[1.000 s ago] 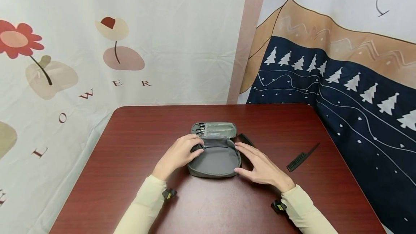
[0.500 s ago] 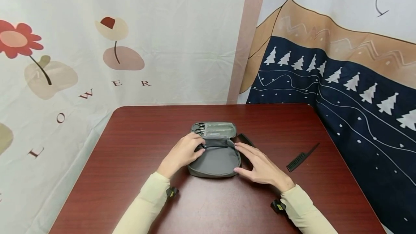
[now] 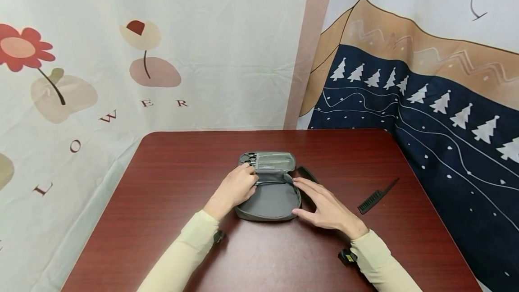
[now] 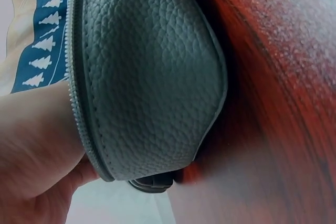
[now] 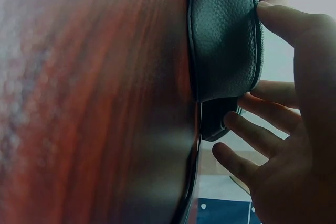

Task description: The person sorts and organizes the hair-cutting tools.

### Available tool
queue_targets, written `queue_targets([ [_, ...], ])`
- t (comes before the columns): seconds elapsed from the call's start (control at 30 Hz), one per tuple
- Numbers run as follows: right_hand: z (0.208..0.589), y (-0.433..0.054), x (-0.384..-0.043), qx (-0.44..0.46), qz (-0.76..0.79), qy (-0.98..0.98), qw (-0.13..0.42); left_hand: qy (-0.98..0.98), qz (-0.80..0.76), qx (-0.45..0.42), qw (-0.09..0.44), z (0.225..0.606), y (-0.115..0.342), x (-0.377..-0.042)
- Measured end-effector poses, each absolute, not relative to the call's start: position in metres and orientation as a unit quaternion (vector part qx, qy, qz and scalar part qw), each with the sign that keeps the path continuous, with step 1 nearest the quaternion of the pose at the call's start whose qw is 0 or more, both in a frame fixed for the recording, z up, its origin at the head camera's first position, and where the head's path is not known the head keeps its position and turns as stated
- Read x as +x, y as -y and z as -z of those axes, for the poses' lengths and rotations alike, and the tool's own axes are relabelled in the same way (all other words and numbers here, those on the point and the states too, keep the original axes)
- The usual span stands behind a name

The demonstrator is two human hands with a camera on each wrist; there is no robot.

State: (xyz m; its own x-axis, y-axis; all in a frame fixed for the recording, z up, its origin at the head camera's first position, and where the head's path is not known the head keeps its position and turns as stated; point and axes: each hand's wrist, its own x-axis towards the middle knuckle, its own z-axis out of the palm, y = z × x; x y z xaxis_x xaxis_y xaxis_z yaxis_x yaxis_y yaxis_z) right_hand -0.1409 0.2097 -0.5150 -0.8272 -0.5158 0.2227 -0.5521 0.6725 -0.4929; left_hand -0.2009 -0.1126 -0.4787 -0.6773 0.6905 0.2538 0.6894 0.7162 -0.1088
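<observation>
Basically, one grey case (image 3: pixel 269 203) sits open on the table (image 3: pixel 182 157); right hand (image 3: pixel 326 206) has fingers spread, tips on its right rim, presumably steadying it, while the left hand (image 3: pixel 232 190) reaches in over the left side, grip hidden, can't tell. Count: one comb (image 3: pixel 371 202) well right, one dark item (image 3: pixel 307 174) partly behind the right hand, scissor handles (image 3: pixel 251 157) in the lid (image 3: pixel 277 161) too small to count.

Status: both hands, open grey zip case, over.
Left hand inside open grey textured zip case, grip hidden. Right hand touching its right side. Slim black comb apart, out of the way.
</observation>
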Motion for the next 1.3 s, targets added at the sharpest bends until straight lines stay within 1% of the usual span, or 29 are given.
queue_targets([
  [0.1,0.515,-0.210,-0.141,0.292,-0.280,0.914,0.032,0.907,0.001,-0.389,0.163,0.488,0.114,-0.206],
  [0.2,0.515,-0.210,-0.141,0.291,-0.281,0.914,0.031,0.896,0.013,-0.402,0.191,0.520,0.120,-0.223],
  [0.27,0.515,-0.210,-0.141,0.290,-0.281,0.914,0.030,0.893,0.016,-0.402,0.199,0.528,0.120,-0.227],
  [0.33,0.515,-0.210,-0.141,0.290,-0.283,0.914,0.029,0.891,0.022,-0.403,0.210,0.530,0.120,-0.229],
  [0.43,0.514,-0.210,-0.141,0.289,-0.282,0.914,0.028,0.890,0.024,-0.402,0.214,0.508,0.115,-0.216],
  [0.5,0.514,-0.210,-0.141,0.289,-0.282,0.914,0.028,0.888,0.010,-0.402,0.225,0.521,0.119,-0.223],
  [0.67,0.513,-0.210,-0.140,0.289,-0.282,0.914,0.027,0.891,-0.018,-0.394,0.226,0.515,0.117,-0.217],
  [0.73,0.513,-0.210,-0.140,0.289,-0.282,0.914,0.025,0.897,-0.025,-0.386,0.214,0.495,0.111,-0.204],
  [0.97,0.512,-0.210,-0.139,0.284,-0.286,0.915,0.018,0.915,-0.036,-0.364,0.171,0.488,0.109,-0.197],
  [1.3,0.510,-0.209,-0.138,0.284,-0.288,0.914,0.021,0.927,-0.011,-0.351,0.130,0.484,0.110,-0.194],
])
